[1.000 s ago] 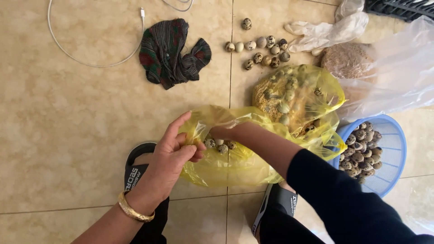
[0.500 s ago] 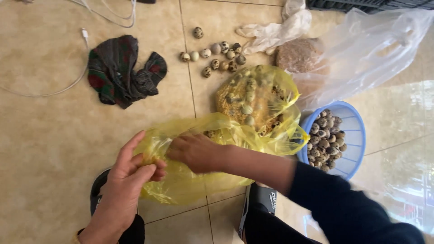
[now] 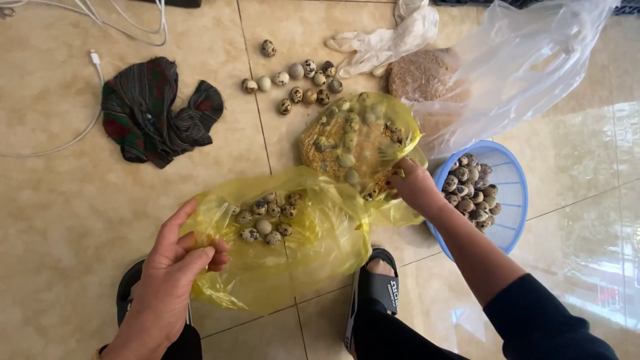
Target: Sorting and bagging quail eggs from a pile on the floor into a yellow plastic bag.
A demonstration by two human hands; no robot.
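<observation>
Left hand [image 3: 175, 260] pinches yellow bag [image 3: 293, 233] edge; right hand [image 3: 412, 187] grips second yellow bag [image 3: 353, 137]

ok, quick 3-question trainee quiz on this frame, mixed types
1. True or false: the left hand grips the edge of the near yellow bag.
2. Where is the right hand? A) in the blue basket B) at the far yellow bag C) on the dark cloth
3. Fill in: the blue basket holds speckled ____.

Key:
1. true
2. B
3. eggs
</observation>
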